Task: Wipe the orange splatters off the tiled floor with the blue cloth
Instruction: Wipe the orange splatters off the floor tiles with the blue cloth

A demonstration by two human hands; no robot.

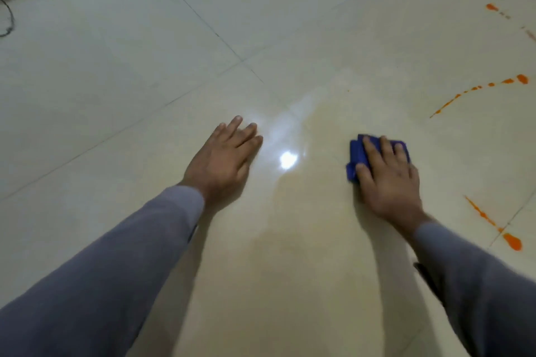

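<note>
Right hand (pixel 388 180) presses blue cloth (pixel 377 151) flat-fingered for wiping contact; left hand (pixel 223 159), grip slack, braces on tiled floor (pixel 116 95); orange splatters (pixel 478 87) remain far right.

Indoor room, likely a home or hall: glossy cream tiled floor (pixel 121 72) with grout lines, reflected ceiling lights, dark cable (pixel 8 19) by the wall.

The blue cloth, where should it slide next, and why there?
Probably forward and to the right. The right hand presses the blue cloth flat on the tiled floor, where only a faint smear shows, while the curved line of orange splatters just ahead on the right is still unwiped. The left hand rests flat on the tiles.
</note>
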